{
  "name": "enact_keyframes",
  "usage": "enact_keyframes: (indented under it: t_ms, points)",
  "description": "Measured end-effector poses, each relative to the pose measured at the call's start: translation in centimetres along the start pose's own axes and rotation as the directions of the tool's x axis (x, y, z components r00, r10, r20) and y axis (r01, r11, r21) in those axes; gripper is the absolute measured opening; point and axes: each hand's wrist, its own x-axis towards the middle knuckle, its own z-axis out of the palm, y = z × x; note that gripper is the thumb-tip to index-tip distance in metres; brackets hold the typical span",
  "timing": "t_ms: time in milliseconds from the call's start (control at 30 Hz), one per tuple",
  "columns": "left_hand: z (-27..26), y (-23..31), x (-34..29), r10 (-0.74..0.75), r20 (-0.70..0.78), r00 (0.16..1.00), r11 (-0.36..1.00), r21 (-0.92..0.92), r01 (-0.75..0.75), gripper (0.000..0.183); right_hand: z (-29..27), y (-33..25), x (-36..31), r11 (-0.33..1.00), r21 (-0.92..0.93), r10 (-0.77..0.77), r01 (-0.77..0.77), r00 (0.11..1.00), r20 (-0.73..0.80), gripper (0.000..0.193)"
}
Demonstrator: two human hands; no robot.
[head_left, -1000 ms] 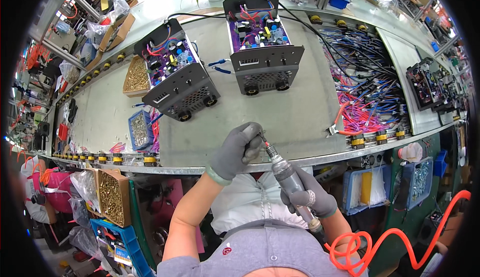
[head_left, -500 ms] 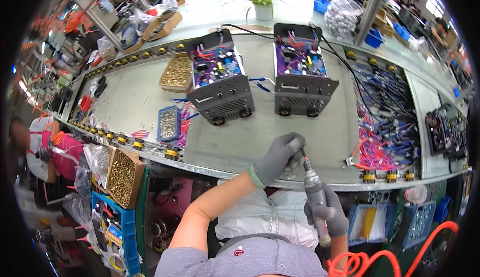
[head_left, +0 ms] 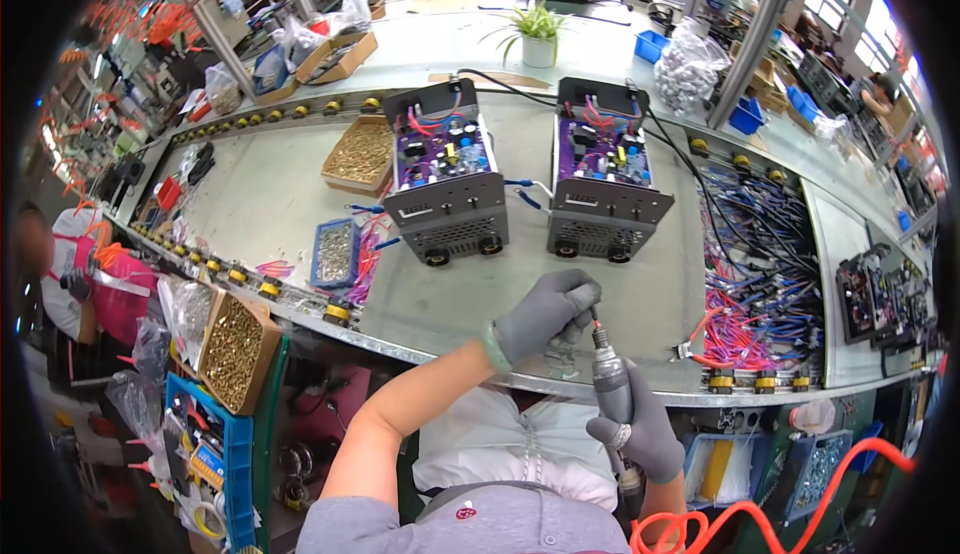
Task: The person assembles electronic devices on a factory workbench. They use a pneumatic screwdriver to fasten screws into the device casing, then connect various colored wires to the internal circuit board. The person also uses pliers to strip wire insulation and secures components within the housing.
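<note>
- We see the right hand (head_left: pixel 643 432) in a grey glove, its fingers wrapped firmly around a grey power driver (head_left: pixel 611 384).
- The power driver sits over the bench's near edge, slightly right of the middle, its tip pointing to the far side.
- We find the left hand (head_left: pixel 545 319), also gloved, just left of that tip, its fingers bunched close to it (we cannot tell how tightly they close, or whether they pinch something small).
- An orange coiled hose (head_left: pixel 835 481) loops at the near right, by the driver's rear end.
- Beyond the hands, we have two open black units standing side by side on the bench (head_left: pixel 450 304): a left unit (head_left: pixel 447 201) and a right unit (head_left: pixel 608 199), both showing purple circuit boards.
- Left of them, we note a cardboard box (head_left: pixel 349 186) of brass-coloured parts and, nearer, a blue bin (head_left: pixel 333 284) of silvery parts.
- To the right lie blue and pink-red wires (head_left: pixel 765 264), with red-handled pliers (head_left: pixel 697 342) beside them.
- Farther off, a potted plant (head_left: pixel 537 50) stands on a white surface.
</note>
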Motion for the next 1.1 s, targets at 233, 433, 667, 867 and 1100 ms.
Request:
enact_keyframes:
  t_ms: [233,433,667,867,1100]
  points:
    - [0.1,0.0,0.3,0.058,0.005,0.998,0.995,-0.087,-0.058,0.027,-0.1,0.3,-0.3,0.838,0.518,0.111,-0.170,0.983,0.145,0.095]
    - [-0.7,0.8,-0.2,0.007,0.011,1.000,0.996,0.088,-0.008,0.026,0.4,2.2,0.5,0.981,0.098,-0.163,0.165,0.986,-0.028,0.092]
    - [-0.2,-0.5,0.6,0.130,0.007,0.991,0.989,0.070,-0.130,0.032,-0.1,0.0,-0.2,0.681,0.687,0.077,-0.255,0.957,0.280,0.092]
    - [1.6,1.1,2.3,0.318,-0.030,0.948,0.939,0.148,-0.311,0.041,-1.2,-0.4,0.9,0.758,0.652,0.042,-0.001,0.998,-0.047,0.090]
    - [3.1,11.2,9.6,0.676,0.515,0.527,-0.397,0.857,-0.328,0.049,-3.8,-0.4,4.5,0.746,0.661,0.017,0.077,0.991,-0.135,0.071]
